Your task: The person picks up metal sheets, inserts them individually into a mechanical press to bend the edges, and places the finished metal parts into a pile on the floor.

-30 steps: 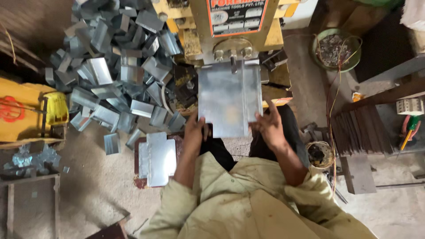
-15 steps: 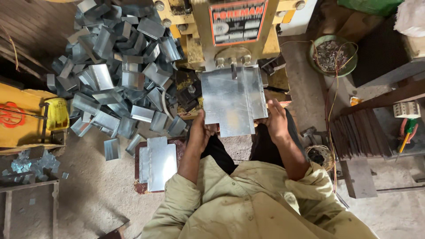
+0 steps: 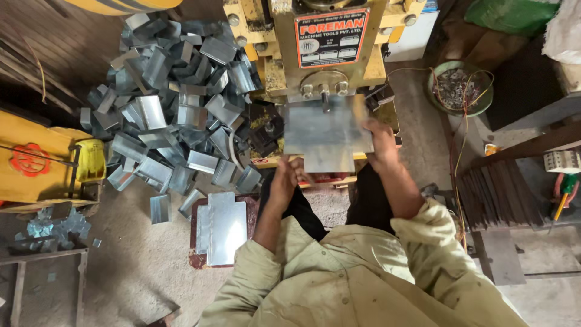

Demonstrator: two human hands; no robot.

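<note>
Sheet metal blank [image 3: 327, 136] pinched by right hand [image 3: 382, 145] fingers; left hand [image 3: 284, 181] fingers loosely curled beneath.

The metal sheet [image 3: 327, 134] is smeared by motion blur, so its edges and any cut-outs cannot be made out. The right hand [image 3: 381, 142] is partly covered by that sheet, and its fingertips do not show; the left hand [image 3: 284, 181] is blurred too, and whether it touches the sheet cannot be told. The yellow press machine [image 3: 315, 42] is cut off by the top edge. The contents of the green bowl [image 3: 460, 91] are too small to identify. The person's torso runs off the bottom edge.
</note>
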